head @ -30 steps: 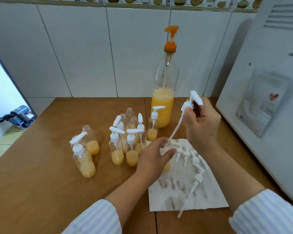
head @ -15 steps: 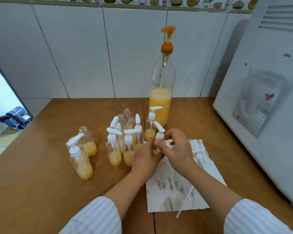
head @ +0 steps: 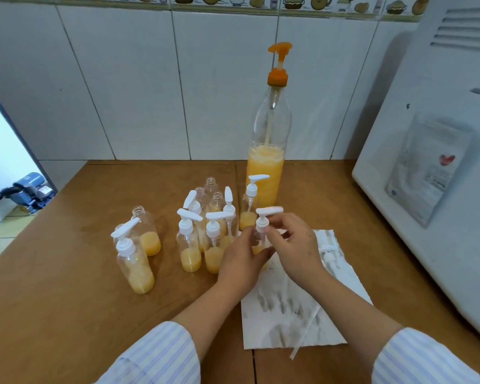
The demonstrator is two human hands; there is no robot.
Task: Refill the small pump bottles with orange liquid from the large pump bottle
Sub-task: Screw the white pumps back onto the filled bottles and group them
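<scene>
The large pump bottle, clear with an orange pump head, stands at the back, about a third full of orange liquid. My left hand grips a small clear bottle with orange liquid at its bottom, mostly hidden behind the fingers. My right hand pinches the collar of the white pump head seated on that bottle's neck. Several small bottles stand in a cluster to the left, some with white pumps, some uncapped. Two more stand further left.
A white paper towel lies under my right forearm with loose white pump heads and a dip tube on it. A white appliance fills the right side. The tiled wall backs the wooden table.
My right hand brought the white pump down from above, slid its tube into the small bottle and seated the head on the neck. The nozzle has since turned to point right. My left hand kept holding the bottle.
</scene>
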